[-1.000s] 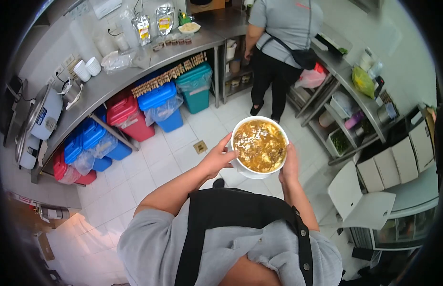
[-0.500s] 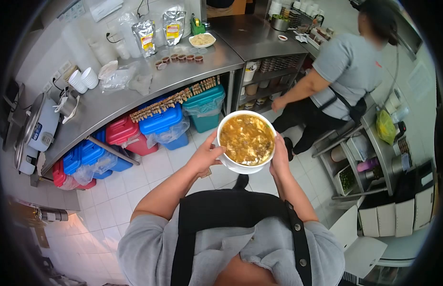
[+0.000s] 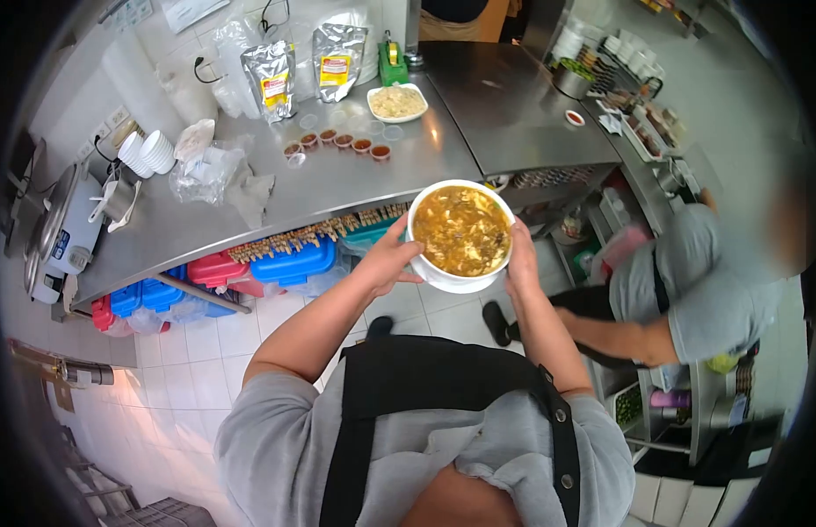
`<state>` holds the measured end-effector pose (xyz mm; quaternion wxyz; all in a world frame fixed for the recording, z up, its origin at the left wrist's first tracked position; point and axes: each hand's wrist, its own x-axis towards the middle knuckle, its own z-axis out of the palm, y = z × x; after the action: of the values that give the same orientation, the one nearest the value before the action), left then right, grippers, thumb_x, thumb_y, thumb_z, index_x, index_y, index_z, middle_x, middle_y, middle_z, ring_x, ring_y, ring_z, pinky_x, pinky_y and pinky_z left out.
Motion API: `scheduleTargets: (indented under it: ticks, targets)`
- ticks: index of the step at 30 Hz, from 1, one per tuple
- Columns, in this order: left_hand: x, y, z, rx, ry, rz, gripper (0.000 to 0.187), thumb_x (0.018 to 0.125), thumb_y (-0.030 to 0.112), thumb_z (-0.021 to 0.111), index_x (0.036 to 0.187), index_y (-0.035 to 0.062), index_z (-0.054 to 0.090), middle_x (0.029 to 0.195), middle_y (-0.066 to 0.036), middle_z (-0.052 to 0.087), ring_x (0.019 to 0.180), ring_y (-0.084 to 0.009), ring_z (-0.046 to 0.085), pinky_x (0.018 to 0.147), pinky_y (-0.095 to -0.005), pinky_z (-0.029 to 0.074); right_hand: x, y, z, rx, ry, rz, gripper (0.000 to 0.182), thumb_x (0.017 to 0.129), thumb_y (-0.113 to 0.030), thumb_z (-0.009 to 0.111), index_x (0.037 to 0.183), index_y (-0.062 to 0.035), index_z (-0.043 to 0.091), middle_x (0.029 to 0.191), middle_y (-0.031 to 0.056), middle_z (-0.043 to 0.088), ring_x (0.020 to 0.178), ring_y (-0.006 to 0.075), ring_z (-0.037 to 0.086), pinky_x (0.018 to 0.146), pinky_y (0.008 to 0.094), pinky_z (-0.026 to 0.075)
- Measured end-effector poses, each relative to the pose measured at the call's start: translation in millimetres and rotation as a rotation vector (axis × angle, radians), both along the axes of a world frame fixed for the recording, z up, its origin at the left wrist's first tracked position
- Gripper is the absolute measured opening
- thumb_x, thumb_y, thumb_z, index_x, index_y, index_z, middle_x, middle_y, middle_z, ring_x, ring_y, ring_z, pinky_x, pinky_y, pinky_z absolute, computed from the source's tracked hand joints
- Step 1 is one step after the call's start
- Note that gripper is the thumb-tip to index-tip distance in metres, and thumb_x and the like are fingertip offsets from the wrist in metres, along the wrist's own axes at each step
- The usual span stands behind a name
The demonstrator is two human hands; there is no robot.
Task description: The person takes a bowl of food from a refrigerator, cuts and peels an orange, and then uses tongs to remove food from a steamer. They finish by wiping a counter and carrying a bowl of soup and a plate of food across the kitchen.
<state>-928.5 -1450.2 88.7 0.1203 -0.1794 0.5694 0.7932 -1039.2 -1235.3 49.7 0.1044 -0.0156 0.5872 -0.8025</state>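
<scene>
A white bowl of brown soup with pale egg-like strands (image 3: 461, 233) is held level in front of my chest, near the front edge of the steel counter. My left hand (image 3: 392, 258) grips its left side, the thumb at the rim. On the opposite side my right hand (image 3: 521, 256) is wrapped against the wall of the bowl, its fingers partly hidden. Under the bowl a white saucer-like base (image 3: 461, 283) shows.
The steel counter (image 3: 337, 189) bears small sauce cups (image 3: 344, 140), a white dish of pale food (image 3: 397, 103), silver pouches (image 3: 270, 81) and plastic bags. Lidded bins (image 3: 293, 262) stand beneath. Another person (image 3: 680, 281) is close on the right, by shelves.
Both hands and the bowl are now closer to the counter, which fills more of the view. The other person has come nearer on the right and bends toward the shelves.
</scene>
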Motion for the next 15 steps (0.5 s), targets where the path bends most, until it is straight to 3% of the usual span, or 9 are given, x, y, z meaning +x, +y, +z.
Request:
scheduleTargets:
  ticks: [9,15]
  targets:
    - [-149,-62,-28,0.035,-0.026,-0.097,0.078,0.085,0.009,0.052,0.150,0.0229,0.009,0.132,-0.012,0.044,0.109,-0.0253,0.054,0.084,-0.0512,0.051,-131,-43,-40,0.064,-0.008,-0.116,0.045,0.097,-0.026,0.038,0.132,0.0033,0.043,0.130,0.0151,0.051,0.120,0.0216,0.048,0.102,0.0325,0.036]
    - [-221,-80,-43,0.106,-0.015,-0.052,0.078,0.085,0.008,0.051,0.150,0.0193,0.008,0.136,-0.013,0.041,0.110,-0.0269,0.054,0.080,-0.0505,0.053,-187,-69,-32,0.113,-0.035,-0.176,0.050,0.099,-0.032,0.038,0.133,0.0036,0.042,0.130,0.0157,0.051,0.120,0.0219,0.048,0.102,0.0325,0.035]
